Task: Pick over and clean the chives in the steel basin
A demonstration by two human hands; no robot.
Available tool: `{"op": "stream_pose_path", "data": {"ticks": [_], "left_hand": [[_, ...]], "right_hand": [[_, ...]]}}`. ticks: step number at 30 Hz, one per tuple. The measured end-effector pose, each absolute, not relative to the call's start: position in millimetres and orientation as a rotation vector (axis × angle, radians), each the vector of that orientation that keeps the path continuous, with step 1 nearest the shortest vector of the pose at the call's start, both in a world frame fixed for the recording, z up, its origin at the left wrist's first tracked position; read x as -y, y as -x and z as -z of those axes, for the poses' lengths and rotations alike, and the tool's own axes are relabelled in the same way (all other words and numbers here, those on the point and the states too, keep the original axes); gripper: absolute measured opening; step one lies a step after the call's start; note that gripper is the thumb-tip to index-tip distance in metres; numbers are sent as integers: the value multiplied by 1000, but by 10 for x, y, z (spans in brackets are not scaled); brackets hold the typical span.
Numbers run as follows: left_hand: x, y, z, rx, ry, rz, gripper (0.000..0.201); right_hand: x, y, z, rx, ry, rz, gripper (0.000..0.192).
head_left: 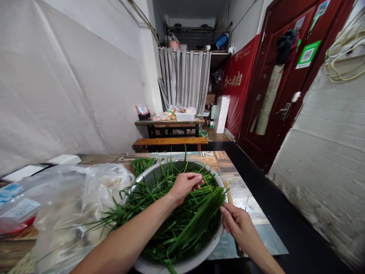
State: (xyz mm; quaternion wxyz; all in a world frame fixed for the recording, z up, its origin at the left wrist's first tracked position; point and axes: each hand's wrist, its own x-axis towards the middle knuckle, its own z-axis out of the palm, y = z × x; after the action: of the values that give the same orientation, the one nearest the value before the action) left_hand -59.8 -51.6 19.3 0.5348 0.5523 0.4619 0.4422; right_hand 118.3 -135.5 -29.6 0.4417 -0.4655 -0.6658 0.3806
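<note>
A large metal basin [212, 247] stands on the table, heaped with long green chives [182, 228]. My left hand [186, 186] reaches across above the heap, its thumb and fingers pinched on a thin yellowish bamboo skewer [207, 183]. The skewer slants down to the right towards the chives, and its far end is lost among them. At the basin's right rim my right hand [235, 219] is closed, thumb and fingertips pressed on the ends of a flat, aligned bunch of chives [209, 203]. Several more bamboo skewers [229, 194] lie on the table just right of the rim.
A clear plastic bag [85, 201] spreads over the table left of the basin. More chives [142, 165] lie behind the basin. The patterned tabletop [256, 224] ends at the right. Beyond stand a wooden bench [171, 141] and a second table with a white box [185, 116].
</note>
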Motion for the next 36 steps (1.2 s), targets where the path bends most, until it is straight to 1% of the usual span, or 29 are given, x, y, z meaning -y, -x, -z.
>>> {"op": "stream_pose_path", "data": {"ticks": [15, 25, 32, 36], "left_hand": [[525, 582, -183, -1093, -1282, -1043, 36], [519, 578, -185, -1081, -1215, -1032, 33], [610, 549, -126, -1034, -1303, -821, 34], [669, 490, -131, -1002, -1237, -756, 38]], "right_hand": [[1338, -1193, 323, 1640, 1136, -934, 37], [1349, -1195, 316, 1638, 1125, -972, 35], [1348, -1206, 337, 1623, 1148, -964, 36], [1362, -1215, 330, 1598, 1150, -936, 37]]}}
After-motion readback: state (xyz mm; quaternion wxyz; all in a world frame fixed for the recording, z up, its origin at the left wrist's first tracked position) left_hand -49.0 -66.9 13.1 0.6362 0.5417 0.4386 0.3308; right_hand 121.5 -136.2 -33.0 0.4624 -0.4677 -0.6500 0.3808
